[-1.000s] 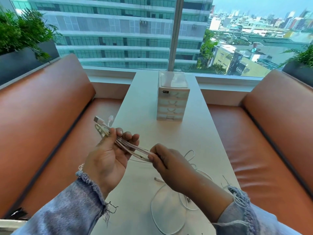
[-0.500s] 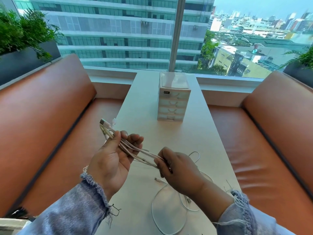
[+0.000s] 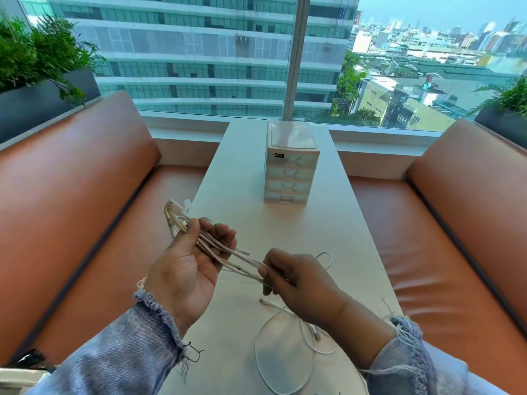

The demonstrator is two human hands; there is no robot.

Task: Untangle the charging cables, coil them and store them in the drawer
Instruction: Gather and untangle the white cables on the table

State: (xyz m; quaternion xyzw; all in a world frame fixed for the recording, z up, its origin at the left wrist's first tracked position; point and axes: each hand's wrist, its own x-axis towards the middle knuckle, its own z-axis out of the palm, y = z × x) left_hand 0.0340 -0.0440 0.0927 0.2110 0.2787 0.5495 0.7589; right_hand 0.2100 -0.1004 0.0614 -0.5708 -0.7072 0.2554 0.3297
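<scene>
Lower centre of frame: left hand (image 3: 186,270) palm up, thumb and curled fingers clamped on a bundle (image 3: 225,250) of pale cables, folded into several strands. Plugs (image 3: 174,208) stick out past the thumb toward the left, over the table edge. Right hand (image 3: 298,283), just right of the left hand, back to the camera, pinches the other end of the same bundle with curled fingers. The hands are near each other but not touching, with the strands stretched between them above the table (image 3: 350,240). Below the right hand a loose cable (image 3: 268,334) lies on the table in wide loops, one plug end just under the fingers, more loops showing behind the right hand. Centre of frame, well apart from the hands: drawer box (image 3: 291,173) stands upright on the table, four small drawers stacked, all pushed in. Fronts are cloudy, so contents cannot be told. No cable sits on it or hangs from it. Orange benches (image 3: 71,201) on both sides of the table, planter (image 3: 42,98) upper left, window (image 3: 199,52) across the top. Frayed denim sleeves (image 3: 134,352) on both arms.
</scene>
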